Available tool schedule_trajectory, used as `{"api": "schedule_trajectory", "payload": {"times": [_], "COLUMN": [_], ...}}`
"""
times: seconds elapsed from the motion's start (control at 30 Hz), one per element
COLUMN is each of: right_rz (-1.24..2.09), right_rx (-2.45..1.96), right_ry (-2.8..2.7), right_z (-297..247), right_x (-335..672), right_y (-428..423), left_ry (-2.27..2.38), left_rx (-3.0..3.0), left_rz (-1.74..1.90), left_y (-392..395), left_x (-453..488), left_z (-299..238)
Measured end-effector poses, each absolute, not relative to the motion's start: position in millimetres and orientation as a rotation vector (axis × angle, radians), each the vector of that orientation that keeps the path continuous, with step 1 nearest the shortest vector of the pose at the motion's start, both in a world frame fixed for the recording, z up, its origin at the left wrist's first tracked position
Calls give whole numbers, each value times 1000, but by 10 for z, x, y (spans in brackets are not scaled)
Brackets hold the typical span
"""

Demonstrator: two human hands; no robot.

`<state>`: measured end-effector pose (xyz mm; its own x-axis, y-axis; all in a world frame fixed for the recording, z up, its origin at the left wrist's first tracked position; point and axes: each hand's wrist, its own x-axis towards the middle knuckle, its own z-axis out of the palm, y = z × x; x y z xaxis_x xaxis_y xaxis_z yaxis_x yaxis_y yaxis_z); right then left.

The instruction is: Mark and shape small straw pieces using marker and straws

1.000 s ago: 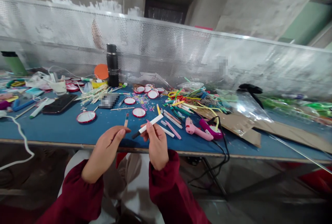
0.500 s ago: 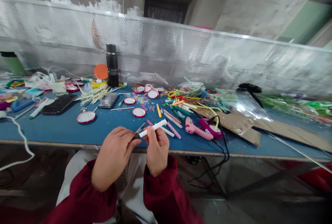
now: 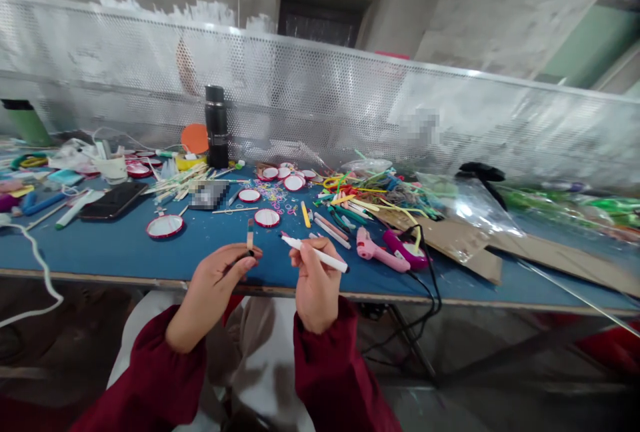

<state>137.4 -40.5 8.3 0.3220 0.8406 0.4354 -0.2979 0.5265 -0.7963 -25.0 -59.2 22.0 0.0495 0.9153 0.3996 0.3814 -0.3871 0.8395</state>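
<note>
My left hand (image 3: 213,289) is closed in a pinch on a short flat wooden stick (image 3: 250,237), which stands upright with a darker band near its top. A small black piece, perhaps the marker's cap, shows at the same fingertips. Held like a pen in my right hand (image 3: 319,289) is a white marker (image 3: 327,259), its narrow tip pointing left toward the stick but apart from it. Both hands are over the table's front edge. Behind them on the blue tabletop lie a round white disc with a red rim (image 3: 267,217) and several pastel markers (image 3: 333,231).
A pink glue gun (image 3: 380,251) with a black cord lies right of my hands, beside cardboard (image 3: 455,239). Farther back are a black bottle (image 3: 216,127), a heap of coloured pipe-cleaner-like strands (image 3: 385,185) and a perforated metal screen (image 3: 320,92). A phone (image 3: 114,201) lies at left.
My hands have moved apart. The white marker has left my left fingers and turned, its narrow tip now showing. The stick now stands upright in my left hand.
</note>
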Motion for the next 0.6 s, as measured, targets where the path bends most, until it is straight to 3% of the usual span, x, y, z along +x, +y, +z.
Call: {"api": "schedule_trajectory", "payload": {"times": [0.33,0.6], "right_rz": [300,131], "right_rx": [-805,-813], "right_ry": [-1251,-1427], "right_z": [57,1], "right_x": [1285,1242], "right_y": [-306,-265], "left_ry": [1263,1265], "left_rx": [1910,1917], "left_rz": [1347,1187], "left_y": [-263,-267], "left_x": [-223,-239], "left_z": [46,117]}}
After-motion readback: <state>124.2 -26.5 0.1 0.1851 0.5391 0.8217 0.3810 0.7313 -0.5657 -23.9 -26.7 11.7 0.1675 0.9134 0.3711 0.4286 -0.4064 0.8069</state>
